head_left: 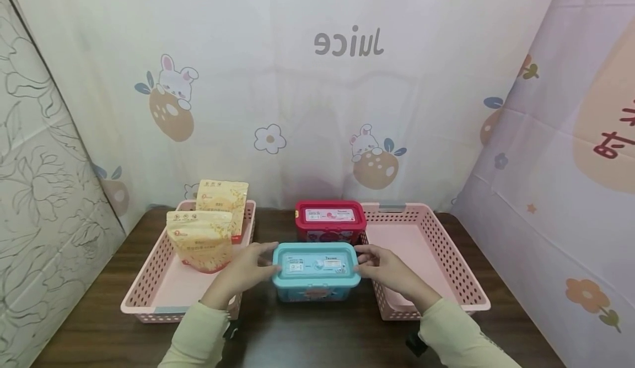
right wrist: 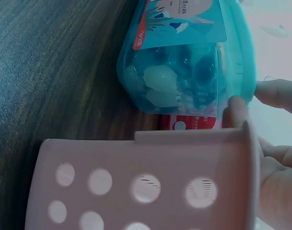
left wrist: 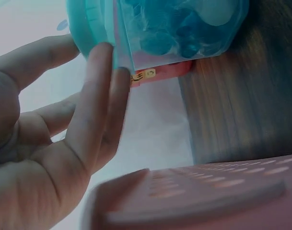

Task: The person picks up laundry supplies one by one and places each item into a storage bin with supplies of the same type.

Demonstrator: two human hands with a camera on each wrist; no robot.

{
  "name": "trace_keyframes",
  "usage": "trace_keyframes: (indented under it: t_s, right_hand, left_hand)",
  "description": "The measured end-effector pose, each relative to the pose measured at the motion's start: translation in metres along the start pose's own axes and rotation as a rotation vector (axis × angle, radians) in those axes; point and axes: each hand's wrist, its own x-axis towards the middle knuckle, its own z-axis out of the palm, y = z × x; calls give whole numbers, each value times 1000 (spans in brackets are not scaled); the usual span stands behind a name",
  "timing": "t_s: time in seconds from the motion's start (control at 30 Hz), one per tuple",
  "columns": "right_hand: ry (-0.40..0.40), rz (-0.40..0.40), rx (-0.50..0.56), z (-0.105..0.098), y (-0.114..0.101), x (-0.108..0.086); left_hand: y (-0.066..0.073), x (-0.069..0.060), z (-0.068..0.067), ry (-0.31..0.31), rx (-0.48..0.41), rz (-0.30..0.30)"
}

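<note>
A teal lidded box of laundry pods [head_left: 316, 271] is at the front middle, between two baskets. Blue and white pods show through its side in the right wrist view. My left hand [head_left: 246, 269] holds the left end of the lid, its fingertips against the rim. At the opposite end, my right hand [head_left: 389, 270] grips the lid's rim, fingers bent. Whether the box's base touches the table cannot be told. Just behind it stands a similar red box [head_left: 330, 222], beside the right basket.
A pink perforated basket [head_left: 149, 285] on the left holds two yellow pouches, a front pouch [head_left: 200, 241] and a rear pouch [head_left: 223, 200]. Another pink basket [head_left: 463, 269] stands on the right, its wall close to my right hand. Everything is on a dark wooden table [head_left: 292, 335], with printed curtains around.
</note>
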Motion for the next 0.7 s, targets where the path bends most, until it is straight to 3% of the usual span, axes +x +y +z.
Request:
trace_keyframes:
  t_s: [0.2, 0.47, 0.7]
  right_hand:
    - [-34, -3, -3, 2, -4, -2]
    - [-104, -28, 18, 7, -8, -6]
    - [-127, -17, 4, 7, -6, -4]
  left_hand:
    - [-1, -1, 1, -66, -35, -3]
    - [-2, -2, 7, -62, -41, -49]
    - [-8, -1, 10, -94, -203, -126]
